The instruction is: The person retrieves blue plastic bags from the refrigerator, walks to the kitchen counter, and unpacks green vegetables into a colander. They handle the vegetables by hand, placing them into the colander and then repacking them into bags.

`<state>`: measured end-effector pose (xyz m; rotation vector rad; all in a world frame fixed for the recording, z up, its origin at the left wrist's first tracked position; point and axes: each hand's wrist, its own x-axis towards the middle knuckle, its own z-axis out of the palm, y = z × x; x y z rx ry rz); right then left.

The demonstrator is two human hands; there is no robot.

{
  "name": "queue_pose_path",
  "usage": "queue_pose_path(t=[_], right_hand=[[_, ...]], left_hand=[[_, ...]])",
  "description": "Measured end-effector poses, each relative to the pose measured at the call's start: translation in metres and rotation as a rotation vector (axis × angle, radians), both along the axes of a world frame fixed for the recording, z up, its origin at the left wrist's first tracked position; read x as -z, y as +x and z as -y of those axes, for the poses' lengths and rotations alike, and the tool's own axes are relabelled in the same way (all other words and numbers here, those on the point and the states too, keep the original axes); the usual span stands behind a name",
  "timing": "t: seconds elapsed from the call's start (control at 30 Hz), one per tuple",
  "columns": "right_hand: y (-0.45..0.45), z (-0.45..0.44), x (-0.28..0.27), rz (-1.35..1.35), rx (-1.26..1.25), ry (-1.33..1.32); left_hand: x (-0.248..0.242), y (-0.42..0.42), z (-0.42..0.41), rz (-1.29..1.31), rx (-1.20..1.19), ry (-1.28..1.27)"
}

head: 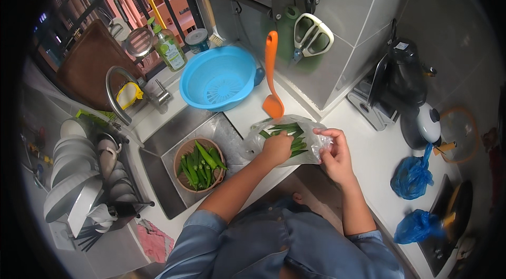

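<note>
A clear plastic bag (259,140) lies at the counter's edge with green okra pods (297,145) inside. My left hand (278,147) reaches in at the bag's opening, its fingers curled down at the pods; whether it grips any is hidden. My right hand (336,156) pinches the bag's right rim between thumb and fingers. Left of the bag, a round tan basket (177,178) with green okra pods (199,166) stands in the steel sink. An orange silicone spatula (270,69) touches the wall side just beyond the bag.
A blue plastic basin (218,77) stands behind the sink, beside a soap bottle (170,50). The steel faucet (114,93) arches at the sink's left, near a dish rack with bowls (71,168). Blue plastic bags (412,178) and a lidded pot (421,127) are at right.
</note>
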<state>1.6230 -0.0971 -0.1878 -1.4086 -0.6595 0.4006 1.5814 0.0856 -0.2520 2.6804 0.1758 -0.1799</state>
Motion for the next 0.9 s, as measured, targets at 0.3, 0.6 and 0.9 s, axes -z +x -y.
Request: queue_pose_path(t=[0.3, 0.6, 0.9], right_hand=[[0.000, 0.014, 0.004, 0.024, 0.010, -0.105], [-0.002, 0.021, -0.009, 0.149, -0.158, -0.262], [0.004, 0.012, -0.014, 0.300, -0.241, -0.354]], left_hand=[[0.035, 0.001, -0.023, -0.039, 0.044, -0.169], [0.003, -0.002, -0.036, -0.297, -0.091, 0.044], [-0.023, -0.034, -0.047, 0.211, -0.020, -0.482]])
